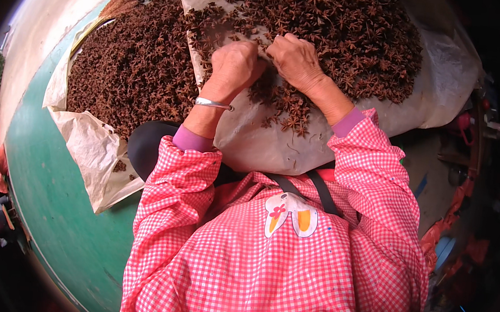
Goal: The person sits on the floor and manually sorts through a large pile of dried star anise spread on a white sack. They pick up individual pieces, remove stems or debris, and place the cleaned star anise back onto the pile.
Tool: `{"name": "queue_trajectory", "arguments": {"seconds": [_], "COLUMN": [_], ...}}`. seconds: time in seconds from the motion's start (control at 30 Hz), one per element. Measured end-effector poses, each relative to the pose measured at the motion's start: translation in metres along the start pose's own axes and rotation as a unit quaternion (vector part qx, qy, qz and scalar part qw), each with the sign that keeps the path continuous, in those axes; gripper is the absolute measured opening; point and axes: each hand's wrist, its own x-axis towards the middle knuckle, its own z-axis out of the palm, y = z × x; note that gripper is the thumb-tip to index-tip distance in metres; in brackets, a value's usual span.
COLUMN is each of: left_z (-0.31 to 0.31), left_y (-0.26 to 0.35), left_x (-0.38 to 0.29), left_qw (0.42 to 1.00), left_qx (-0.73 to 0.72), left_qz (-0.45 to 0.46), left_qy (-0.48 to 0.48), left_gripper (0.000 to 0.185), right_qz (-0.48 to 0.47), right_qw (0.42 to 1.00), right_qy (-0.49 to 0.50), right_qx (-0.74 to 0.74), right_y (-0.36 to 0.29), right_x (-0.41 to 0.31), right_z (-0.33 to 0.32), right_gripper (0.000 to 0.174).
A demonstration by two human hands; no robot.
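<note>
My left hand (237, 64), with a silver bangle on the wrist, is curled over a pale woven plastic sheet (251, 145). Close beside it, my right hand (295, 61) has its fingers bent towards the left one. Whether either holds a piece is hidden by the curled fingers. A large heap of dried star anise (345, 30) lies on the sheet beyond and right of my hands. Just below them is a small loose cluster of star anise (296, 109). Another big heap of star anise (138, 61) spreads at the left.
The left heap lies on a second pale sheet (91, 155) with a folded corner, on the green floor (33, 137). A straw broom head (120, 4) rests at that heap's far edge. Red material (449, 218) and blue items (444, 251) are at the right.
</note>
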Motion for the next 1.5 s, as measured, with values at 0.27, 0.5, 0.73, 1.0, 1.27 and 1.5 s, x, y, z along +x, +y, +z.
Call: {"name": "queue_trajectory", "arguments": {"seconds": [0.27, 0.5, 0.73, 1.0, 1.27, 1.5], "left_z": [-0.044, -0.059, -0.055, -0.054, -0.058, -0.074], "left_y": [-0.021, -0.020, -0.013, 0.013, 0.011, -0.011], "left_x": [0.008, -0.001, -0.003, 0.004, 0.009, 0.007], "left_qw": [0.818, 0.462, 0.472, 0.713, 0.582, 0.854], "left_qx": [-0.463, -0.812, -0.807, -0.645, -0.764, -0.439], "left_qz": [-0.326, -0.333, -0.335, -0.274, -0.279, -0.249], "left_qy": [-0.094, -0.129, -0.114, -0.034, -0.017, 0.124], "left_gripper": [0.030, 0.033, 0.036, 0.030, 0.011, 0.027], "right_qz": [-0.004, -0.153, -0.148, 0.136, 0.149, 0.014], "right_qw": [0.989, 0.987, 0.988, 0.938, 0.887, 0.828], "right_qy": [0.002, -0.018, 0.047, 0.113, 0.215, -0.282], "right_qx": [0.151, 0.045, 0.022, 0.297, 0.381, 0.485], "right_y": [-0.010, -0.008, -0.004, -0.035, -0.061, -0.031], "right_x": [-0.005, -0.010, -0.020, 0.028, 0.039, -0.007], "right_z": [-0.032, -0.023, -0.015, -0.022, -0.026, -0.098], "right_gripper": [0.014, 0.006, 0.011, 0.010, 0.011, 0.014]}}
